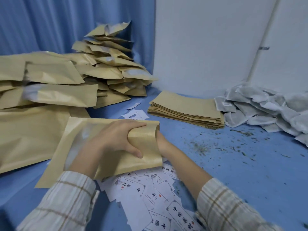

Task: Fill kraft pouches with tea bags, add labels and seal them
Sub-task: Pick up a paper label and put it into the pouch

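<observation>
- The left hand [115, 139] grips the kraft pouch [106, 147] near its open end at mid-frame; its fingers [133, 125] curl over the top face and the thumb presses across the front, creasing the paper.
- The right hand [160, 140] is pushed into the pouch mouth, so only the wrist and forearm show; how its fingers lie inside cannot be told.
- The pouch is tan, matte and flat-sided, with a pale frosted window along its left part; its mouth gapes to the right and its closed end points toward the lower left of the frame.
- Both forearms wear plaid sleeves [70, 202], pushed back from the wrists.
- Under the pouch, at lower centre, lies a loose heap of white labels [150, 197] printed with black characters and small red marks.
- A neat stack of flat pouches [186, 107] sits right of centre on the blue worktop [250, 172].
- White tea bags [260, 107] are piled at the right edge, with loose tea crumbs [201, 147] scattered before them.
- Filled pouches [106, 69] are heaped across the left and upper centre against a blue curtain [50, 22].
</observation>
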Available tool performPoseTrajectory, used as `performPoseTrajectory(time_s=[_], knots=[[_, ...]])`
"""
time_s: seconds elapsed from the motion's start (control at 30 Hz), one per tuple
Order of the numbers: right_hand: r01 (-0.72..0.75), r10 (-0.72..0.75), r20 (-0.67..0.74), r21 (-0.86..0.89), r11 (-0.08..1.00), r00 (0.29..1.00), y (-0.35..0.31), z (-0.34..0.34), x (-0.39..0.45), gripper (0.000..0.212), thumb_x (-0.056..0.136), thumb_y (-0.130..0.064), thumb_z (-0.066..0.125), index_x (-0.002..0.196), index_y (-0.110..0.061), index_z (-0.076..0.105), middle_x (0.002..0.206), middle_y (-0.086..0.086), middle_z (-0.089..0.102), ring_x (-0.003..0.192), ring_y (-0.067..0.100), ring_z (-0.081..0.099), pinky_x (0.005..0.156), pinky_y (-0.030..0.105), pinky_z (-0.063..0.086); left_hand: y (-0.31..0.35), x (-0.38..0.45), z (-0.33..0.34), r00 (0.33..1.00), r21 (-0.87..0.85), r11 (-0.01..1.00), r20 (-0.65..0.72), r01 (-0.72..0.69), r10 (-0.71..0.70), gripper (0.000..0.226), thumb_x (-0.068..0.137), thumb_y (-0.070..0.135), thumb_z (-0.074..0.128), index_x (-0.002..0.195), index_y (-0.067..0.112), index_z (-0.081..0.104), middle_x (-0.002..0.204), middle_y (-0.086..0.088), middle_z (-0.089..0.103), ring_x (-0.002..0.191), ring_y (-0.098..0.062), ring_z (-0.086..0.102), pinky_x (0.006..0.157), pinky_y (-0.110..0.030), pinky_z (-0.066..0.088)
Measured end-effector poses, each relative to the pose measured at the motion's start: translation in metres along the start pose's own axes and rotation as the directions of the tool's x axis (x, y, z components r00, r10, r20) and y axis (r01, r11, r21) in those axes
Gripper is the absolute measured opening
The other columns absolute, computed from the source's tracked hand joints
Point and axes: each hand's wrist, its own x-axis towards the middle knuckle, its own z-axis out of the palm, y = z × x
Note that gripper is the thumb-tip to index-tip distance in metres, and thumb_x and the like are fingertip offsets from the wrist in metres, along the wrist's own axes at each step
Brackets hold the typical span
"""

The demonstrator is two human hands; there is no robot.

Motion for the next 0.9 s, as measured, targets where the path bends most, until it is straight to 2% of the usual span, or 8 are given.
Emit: performPoseTrajectory(time_s=[0.03,0.1,0.23,0.37,0.5,0.6,0.8,0.9], knots=[[0.004,-0.007,-0.051,-0.055,0.998,0.999,0.002,-0.004,0.002,0.033,0.093,-0.012,0.047,0.063,-0.024,0.049,0.064,-0.008,0.049,0.063,0.005,0.046,0.054,0.007,0.039,-0.004,0.001,-0.002,1.000,0.000,1.000,-0.007,0.020,-0.020,0.100,0.040,0.063,0.081,0.131,0.050,0.040,0.130,0.027,0.047,0.118,0.000,0.043,0.088,-0.019,0.032],[0.053,-0.068,-0.128,-0.119,0.992,0.989,0.020,-0.022,-0.003,0.020,0.087,-0.014,0.055,0.074,-0.024,0.066,0.071,-0.002,0.065,0.070,0.009,0.057,0.061,0.012,0.044,-0.013,0.001,-0.007,0.998,-0.006,0.998,-0.007,0.055,-0.055,0.101,0.037,0.066,0.080,0.129,0.054,0.039,0.129,0.027,0.048,0.116,-0.001,0.045,0.088,-0.022,0.035],[0.036,-0.011,0.079,-0.324,0.945,0.997,0.049,-0.053,-0.027,0.008,0.077,-0.031,0.068,0.084,-0.027,0.068,0.083,-0.010,0.068,0.067,-0.003,0.055,0.067,0.010,0.043,-0.023,0.001,-0.009,0.997,-0.006,0.998,0.044,0.063,-0.062,0.108,0.031,0.070,0.077,0.131,0.053,0.038,0.130,0.027,0.046,0.118,-0.001,0.043,0.088,-0.021,0.032],[0.078,0.061,0.237,-0.537,0.840,0.970,0.050,-0.061,-0.046,0.056,0.054,-0.056,0.081,0.097,-0.029,0.057,0.092,-0.015,0.054,0.078,-0.002,0.051,0.071,0.017,0.043,-0.018,0.005,-0.004,0.998,-0.040,0.999,0.063,0.026,-0.023,0.109,0.027,0.072,0.075,0.127,0.059,0.035,0.116,0.047,0.036,0.112,0.009,0.037,0.088,-0.016,0.029],[0.032,0.107,0.213,-0.563,0.826,0.971,0.039,-0.058,-0.049,0.064,0.057,-0.042,0.085,0.108,-0.019,0.052,0.093,-0.007,0.055,0.083,0.010,0.052,0.070,0.025,0.044,-0.014,0.006,-0.002,0.997,-0.037,0.999,0.081,0.004,-0.001,0.111,0.027,0.073,0.075,0.129,0.058,0.033,0.123,0.043,0.035,0.118,0.007,0.035,0.097,-0.021,0.030],[-0.012,0.165,0.223,-0.562,0.827,0.961,0.036,-0.055,-0.049,0.061,0.060,-0.038,0.084,0.110,-0.017,0.054,0.100,-0.001,0.062,0.085,0.012,0.053,0.063,0.021,0.041,-0.013,0.005,-0.001,0.996,-0.032,0.999,0.085,-0.001,0.004,0.111,0.030,0.070,0.077,0.131,0.055,0.033,0.132,0.037,0.035,0.124,0.003,0.034,0.103,-0.025,0.030],[-0.052,0.238,0.222,-0.617,0.785,0.946,0.032,-0.052,-0.044,0.050,0.065,-0.039,0.081,0.104,-0.013,0.063,0.078,-0.015,0.052,0.083,0.010,0.051,0.072,0.023,0.042,-0.010,0.004,-0.001,0.997,-0.022,1.000,0.072,0.000,0.002,0.108,0.035,0.061,0.083,0.132,0.053,0.036,0.127,0.038,0.034,0.123,0.003,0.034,0.096,-0.020,0.027],[-0.103,0.285,0.281,-0.523,0.846,0.916,0.030,-0.060,-0.040,0.021,0.067,-0.036,0.080,0.071,-0.020,0.068,0.060,-0.017,0.055,0.066,0.010,0.050,0.061,0.022,0.042,-0.011,0.003,-0.002,0.998,-0.033,0.999,0.067,0.009,-0.007,0.109,0.033,0.065,0.081,0.131,0.055,0.035,0.125,0.040,0.034,0.123,0.003,0.035,0.095,-0.022,0.028]])
